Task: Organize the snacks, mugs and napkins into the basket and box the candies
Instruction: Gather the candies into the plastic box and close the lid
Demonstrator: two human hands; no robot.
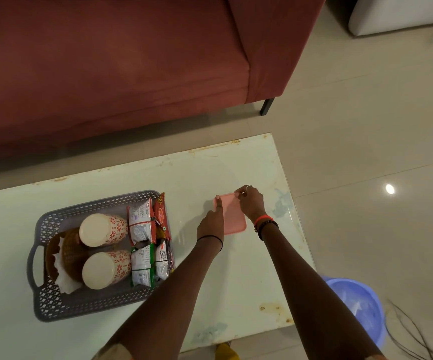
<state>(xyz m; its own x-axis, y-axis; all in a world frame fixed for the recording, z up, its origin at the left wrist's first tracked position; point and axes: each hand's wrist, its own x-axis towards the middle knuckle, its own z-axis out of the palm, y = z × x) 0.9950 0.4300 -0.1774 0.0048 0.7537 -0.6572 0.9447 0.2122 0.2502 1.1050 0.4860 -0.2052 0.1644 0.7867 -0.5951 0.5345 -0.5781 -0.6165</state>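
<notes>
A pink lidded box (232, 216) lies on the pale table (210, 167), right of a grey perforated basket (54, 302). My left hand (211, 224) presses its thumb on the lid's far left corner. My right hand (250, 203) grips the lid's far right edge with curled fingers. In the basket lie two white mugs with red flower prints (103, 229) (106, 268), several snack packets (150, 240) and white napkins in a brown holder (64, 258). No candies are visible.
A red sofa (106, 74) stands beyond the table's far edge. A blue plastic bucket (361, 307) sits on the tiled floor by the table's right front corner, with dark cords beside it. A white appliance (402, 14) stands at the far right.
</notes>
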